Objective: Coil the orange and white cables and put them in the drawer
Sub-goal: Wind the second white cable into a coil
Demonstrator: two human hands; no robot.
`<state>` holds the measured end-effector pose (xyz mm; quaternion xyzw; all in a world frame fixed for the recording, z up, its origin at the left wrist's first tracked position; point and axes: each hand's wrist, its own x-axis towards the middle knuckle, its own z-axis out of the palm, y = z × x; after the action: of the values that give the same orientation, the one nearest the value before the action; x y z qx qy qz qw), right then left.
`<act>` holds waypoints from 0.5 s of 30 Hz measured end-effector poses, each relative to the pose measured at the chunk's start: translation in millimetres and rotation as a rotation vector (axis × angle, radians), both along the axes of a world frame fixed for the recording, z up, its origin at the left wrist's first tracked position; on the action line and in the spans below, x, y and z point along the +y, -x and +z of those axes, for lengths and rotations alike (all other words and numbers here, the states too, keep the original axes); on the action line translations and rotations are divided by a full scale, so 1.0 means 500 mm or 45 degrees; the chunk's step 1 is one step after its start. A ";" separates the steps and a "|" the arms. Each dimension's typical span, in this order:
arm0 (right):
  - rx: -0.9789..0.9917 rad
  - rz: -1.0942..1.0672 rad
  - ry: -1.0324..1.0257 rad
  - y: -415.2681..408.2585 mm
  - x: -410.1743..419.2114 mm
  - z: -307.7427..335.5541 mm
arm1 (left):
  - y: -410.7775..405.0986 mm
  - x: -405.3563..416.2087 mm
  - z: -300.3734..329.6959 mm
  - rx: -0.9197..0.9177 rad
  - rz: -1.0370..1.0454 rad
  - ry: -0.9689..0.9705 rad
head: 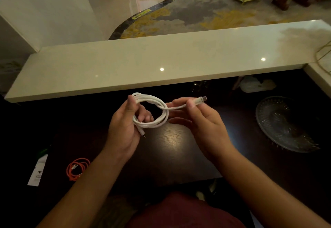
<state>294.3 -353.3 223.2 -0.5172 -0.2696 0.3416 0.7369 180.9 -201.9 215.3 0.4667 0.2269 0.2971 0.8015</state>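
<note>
White cable point(154, 109), wound into several loops, is held above the dark counter point(172, 149) between both hands. The left hand point(125, 125) grips the bundle of loops on its left side, thumb on top and fingers through the ring; a short plug end hangs down below that hand. The right hand point(197, 118) pinches the free tail just behind its clear connector, which sticks out to the right. The orange cable point(78, 168) already lies coiled on the counter, well to the left beside a white card point(38, 170). A glass dish point(284, 124) sits to the right. The white coil looks nearly finished, with only the last tail to tuck. No drawer is in view, so stowing both cables seems yet to come.
</note>
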 end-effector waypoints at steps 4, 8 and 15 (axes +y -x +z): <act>0.424 0.073 0.055 -0.015 0.021 0.008 | -0.002 -0.016 0.004 -0.042 -0.118 -0.147; 0.460 0.147 0.106 -0.020 0.032 0.007 | -0.004 -0.027 0.006 0.208 -0.098 -0.412; 0.393 0.088 0.156 -0.025 0.033 -0.006 | 0.001 -0.038 0.019 0.315 -0.007 -0.534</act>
<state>306.8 -336.6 220.1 -0.4930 -0.1497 0.4580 0.7245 180.6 -220.6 224.8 0.6564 0.2556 0.2762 0.6539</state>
